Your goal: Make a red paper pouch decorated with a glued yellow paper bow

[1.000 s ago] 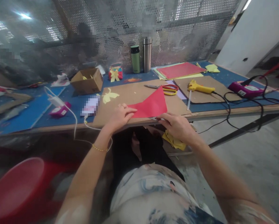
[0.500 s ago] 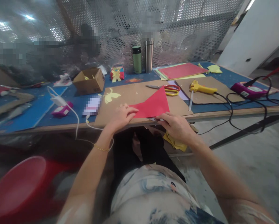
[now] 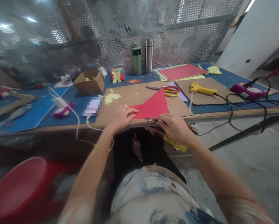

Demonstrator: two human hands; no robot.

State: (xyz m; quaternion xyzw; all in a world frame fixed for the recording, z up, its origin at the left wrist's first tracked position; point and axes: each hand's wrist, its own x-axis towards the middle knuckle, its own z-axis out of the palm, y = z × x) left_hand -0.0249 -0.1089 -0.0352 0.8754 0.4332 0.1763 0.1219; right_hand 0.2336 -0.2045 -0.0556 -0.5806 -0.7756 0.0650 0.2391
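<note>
A red sheet of paper (image 3: 151,107) lies on a brown cardboard sheet (image 3: 127,93) at the table's front edge, one corner pointing away from me. My left hand (image 3: 124,116) rests on the paper's left end with its fingers laid flat. At the near right edge of the paper, my right hand (image 3: 173,124) is closed around a thin tool with a silver, blade-like tip (image 3: 150,119). The tip points left along the near edge; the fingers hide the rest of it. Scissors (image 3: 171,91) with red and yellow handles lie just behind the paper.
A yellow glue gun (image 3: 203,88) and its black cable are to the right, near a purple power box (image 3: 248,90). Yellow paper cutouts (image 3: 111,97), a phone-like device (image 3: 92,106) and a cardboard box (image 3: 90,82) are left. Two bottles (image 3: 148,57) stand behind.
My right hand and the silver tip have shifted slightly left along the paper's near edge. My left hand stays on the paper.
</note>
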